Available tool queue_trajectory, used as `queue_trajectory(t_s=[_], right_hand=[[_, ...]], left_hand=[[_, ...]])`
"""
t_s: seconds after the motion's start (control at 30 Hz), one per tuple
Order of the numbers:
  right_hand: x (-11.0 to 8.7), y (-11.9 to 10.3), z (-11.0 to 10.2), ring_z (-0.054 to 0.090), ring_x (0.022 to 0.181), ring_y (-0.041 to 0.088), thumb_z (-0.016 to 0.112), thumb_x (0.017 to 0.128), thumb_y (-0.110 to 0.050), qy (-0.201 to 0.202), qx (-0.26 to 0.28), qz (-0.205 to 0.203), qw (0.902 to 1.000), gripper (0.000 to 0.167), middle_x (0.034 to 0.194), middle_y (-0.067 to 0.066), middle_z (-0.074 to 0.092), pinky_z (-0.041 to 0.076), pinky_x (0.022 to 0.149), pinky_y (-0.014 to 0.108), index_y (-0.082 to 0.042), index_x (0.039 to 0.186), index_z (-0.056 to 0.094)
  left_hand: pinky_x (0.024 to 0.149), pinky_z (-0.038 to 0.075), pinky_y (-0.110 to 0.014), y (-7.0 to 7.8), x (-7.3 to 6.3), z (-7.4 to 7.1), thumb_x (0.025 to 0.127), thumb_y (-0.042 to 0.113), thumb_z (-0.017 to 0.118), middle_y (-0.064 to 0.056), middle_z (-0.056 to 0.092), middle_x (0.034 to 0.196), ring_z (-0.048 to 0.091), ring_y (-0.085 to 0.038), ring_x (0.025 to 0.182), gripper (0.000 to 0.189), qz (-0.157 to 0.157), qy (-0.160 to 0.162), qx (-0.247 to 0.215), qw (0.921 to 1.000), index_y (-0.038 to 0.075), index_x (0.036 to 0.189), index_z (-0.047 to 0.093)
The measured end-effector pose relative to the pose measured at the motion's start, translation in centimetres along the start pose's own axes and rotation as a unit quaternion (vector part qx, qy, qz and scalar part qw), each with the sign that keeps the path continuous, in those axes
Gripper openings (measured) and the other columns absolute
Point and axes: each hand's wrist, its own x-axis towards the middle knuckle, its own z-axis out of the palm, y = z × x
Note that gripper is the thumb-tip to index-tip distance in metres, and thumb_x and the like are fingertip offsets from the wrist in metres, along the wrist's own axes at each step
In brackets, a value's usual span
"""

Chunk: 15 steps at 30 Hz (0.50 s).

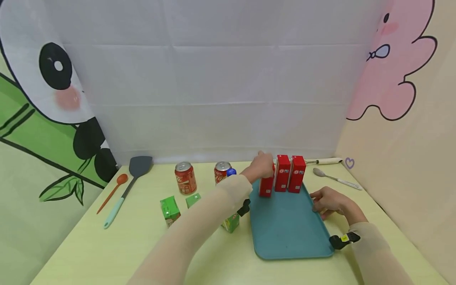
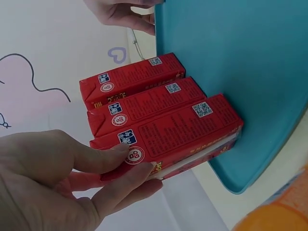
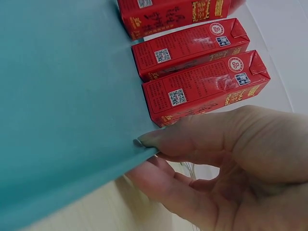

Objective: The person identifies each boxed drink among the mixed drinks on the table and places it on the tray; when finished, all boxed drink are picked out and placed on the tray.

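Observation:
Three red drink cartons stand in a row at the far end of a teal tray (image 1: 288, 233). My left hand (image 1: 261, 166) grips the top of the leftmost red carton (image 1: 266, 187); in the left wrist view the thumb and fingers (image 2: 120, 151) clasp that carton (image 2: 183, 130). The other two cartons (image 1: 282, 173) (image 1: 297, 174) stand beside it, untouched. My right hand (image 1: 327, 202) holds the tray's right rim. In the right wrist view its thumb (image 3: 159, 137) lies on top of the tray (image 3: 62, 96) edge, with the fingers underneath.
Left of the tray stand two red cans (image 1: 185, 177) (image 1: 222, 171) and three green cartons (image 1: 170, 210) (image 1: 192, 200) (image 1: 231, 222). A grey spatula (image 1: 128, 186) and an orange spoon (image 1: 113, 192) lie far left. A metal spoon (image 1: 335, 177) lies back right near the wall.

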Motion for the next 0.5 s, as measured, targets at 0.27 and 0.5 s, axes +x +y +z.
queue_trajectory(t_s=[0.27,0.5], right_hand=[[0.1,0.0,-0.1,0.061,0.065,0.020,0.068,0.085,0.004,0.000,-0.001,0.005,1.0000,0.063,0.092,0.013,0.052,0.060,0.059,0.036,0.018,0.140,0.041],[0.0,0.0,-0.3,0.060,0.065,0.020,0.067,0.085,0.004,-0.003,-0.001,0.000,1.0000,0.063,0.092,0.013,0.052,0.060,0.059,0.036,0.019,0.140,0.041]], left_hand=[[0.064,0.051,-0.025,0.0,1.2,0.2,0.094,0.010,0.067,-0.015,0.045,0.136,0.052,-0.020,0.091,0.029,-0.043,0.006,-0.029,0.9986,0.004,0.121,0.056],[0.061,0.050,-0.023,-0.1,1.3,0.3,0.095,0.010,0.066,-0.014,0.045,0.131,0.052,-0.018,0.087,0.032,-0.040,0.017,-0.037,0.9984,0.005,0.125,0.054]])
